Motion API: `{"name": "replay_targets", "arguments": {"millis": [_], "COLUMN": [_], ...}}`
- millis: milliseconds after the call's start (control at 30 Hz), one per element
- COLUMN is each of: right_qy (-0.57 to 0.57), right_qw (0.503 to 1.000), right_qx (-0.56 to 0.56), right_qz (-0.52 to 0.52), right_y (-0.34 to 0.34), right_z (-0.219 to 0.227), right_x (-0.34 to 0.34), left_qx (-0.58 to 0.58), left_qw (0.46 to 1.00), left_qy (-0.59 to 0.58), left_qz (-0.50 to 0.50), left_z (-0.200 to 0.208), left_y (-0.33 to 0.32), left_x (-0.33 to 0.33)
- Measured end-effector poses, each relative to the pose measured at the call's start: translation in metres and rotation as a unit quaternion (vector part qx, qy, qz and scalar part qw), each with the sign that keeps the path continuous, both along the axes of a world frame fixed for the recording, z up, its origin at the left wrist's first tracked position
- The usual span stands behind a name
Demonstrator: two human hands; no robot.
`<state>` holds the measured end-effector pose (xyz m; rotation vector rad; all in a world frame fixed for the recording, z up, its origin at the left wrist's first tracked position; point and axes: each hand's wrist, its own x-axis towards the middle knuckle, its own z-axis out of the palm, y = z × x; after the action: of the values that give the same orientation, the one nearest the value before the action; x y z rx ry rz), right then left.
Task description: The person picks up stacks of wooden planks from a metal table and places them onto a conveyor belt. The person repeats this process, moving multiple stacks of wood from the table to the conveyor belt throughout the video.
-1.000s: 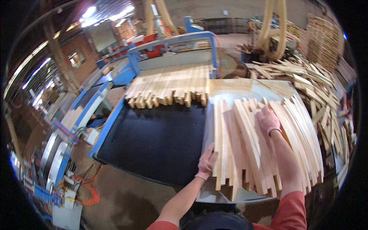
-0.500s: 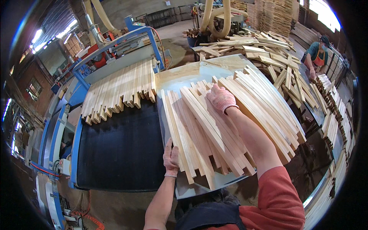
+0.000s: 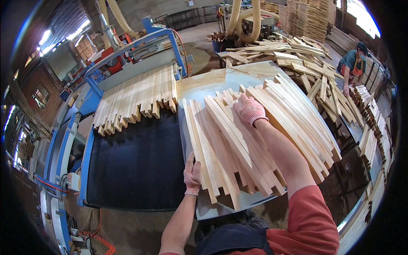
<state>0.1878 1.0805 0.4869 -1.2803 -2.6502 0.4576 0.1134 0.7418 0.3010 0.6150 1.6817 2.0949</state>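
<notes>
Pale wooden strips (image 3: 231, 144) lie side by side in a loose layer on a light-topped table (image 3: 204, 209). A few rest askew over the others. My right hand (image 3: 250, 109), in a pink-white knit glove, reaches across to their far part, its fingers curled down over strips. The fingertips are partly hidden. At the near left edge of the layer, my gloved left hand (image 3: 192, 175) lies along the outermost strip with its fingers stretched out. Left of the table, another row of strips (image 3: 136, 95) sits on the black belt (image 3: 136, 165) of a machine.
A blue machine frame (image 3: 176, 53) spans the belt's far end. Behind the table is a jumbled heap of wooden pieces (image 3: 293, 55). On the far right, a co-worker (image 3: 355, 63) bends over stacked strips (image 3: 369, 142). Thick cream hoses (image 3: 255, 21) hang at the back.
The view has shifted slightly. Both my hands keep nearly the same places on the strips. The co-worker at the far right has moved a little.
</notes>
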Motion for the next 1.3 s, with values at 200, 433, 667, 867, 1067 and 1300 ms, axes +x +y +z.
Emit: {"name": "replay_targets", "arguments": {"millis": [200,433,667,867,1067,1300], "right_qy": [-0.001,0.019,0.01,0.015,0.027,0.028], "right_qw": [1.0,1.0,1.0,0.999,0.998,0.997], "right_qx": [-0.008,0.005,0.021,0.039,0.048,0.073], "right_qz": [-0.001,0.013,0.016,0.01,0.021,0.011], "right_y": [0.002,0.006,0.001,0.006,0.009,0.03], "right_z": [0.002,-0.007,0.005,0.002,0.002,-0.012], "right_x": [0.001,0.006,0.025,0.035,0.041,0.045], "left_qx": [-0.007,-0.089,-0.094,-0.071,-0.076,-0.054], "left_qw": [0.999,0.987,0.986,0.99,0.988,0.992], "left_qy": [0.042,0.131,0.136,0.123,0.135,0.112], "left_qz": [0.002,0.035,0.033,0.015,0.018,0.006], "left_z": [-0.013,-0.007,0.007,0.001,0.003,0.008], "left_y": [0.0,-0.002,-0.002,0.002,0.005,0.01], "left_x": [-0.004,0.007,0.027,0.035,0.038,0.044]}}
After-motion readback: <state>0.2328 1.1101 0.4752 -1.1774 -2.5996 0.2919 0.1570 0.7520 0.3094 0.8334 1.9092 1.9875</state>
